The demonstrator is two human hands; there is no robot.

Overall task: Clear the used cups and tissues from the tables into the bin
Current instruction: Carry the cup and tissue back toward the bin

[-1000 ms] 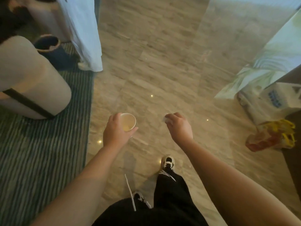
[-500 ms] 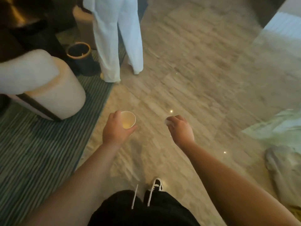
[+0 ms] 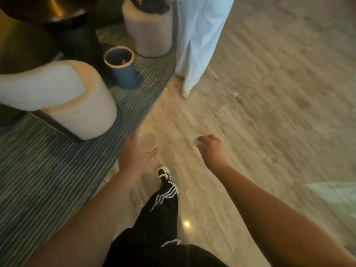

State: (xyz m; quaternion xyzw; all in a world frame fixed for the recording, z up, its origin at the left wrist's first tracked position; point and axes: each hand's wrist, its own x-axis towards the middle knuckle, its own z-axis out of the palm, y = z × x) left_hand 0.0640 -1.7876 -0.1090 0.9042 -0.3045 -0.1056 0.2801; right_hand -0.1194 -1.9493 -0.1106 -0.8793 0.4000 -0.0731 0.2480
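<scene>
My left hand [image 3: 134, 153] grips a white paper cup [image 3: 148, 141], held upright over the floor with its mouth facing up. My right hand [image 3: 212, 149] pinches a small crumpled white tissue [image 3: 199, 143] at its fingertips. Ahead and to the left, a blue bin [image 3: 121, 66] with a tan rim stands on the striped carpet, some litter showing inside it. Both hands are well short of the bin, at about waist height above the stone floor.
A pale round armchair [image 3: 63, 101] stands on the green striped carpet [image 3: 38, 180] at left, another [image 3: 148, 29] behind the bin. A person in white trousers [image 3: 198, 39] stands just right of the bin. A dark table base [image 3: 77, 39] is at the back left.
The view has swung left and forward while walking: the bin, the armchairs and the person in white now sit nearer and more central. Both hands keep the same hold on cup and tissue.
</scene>
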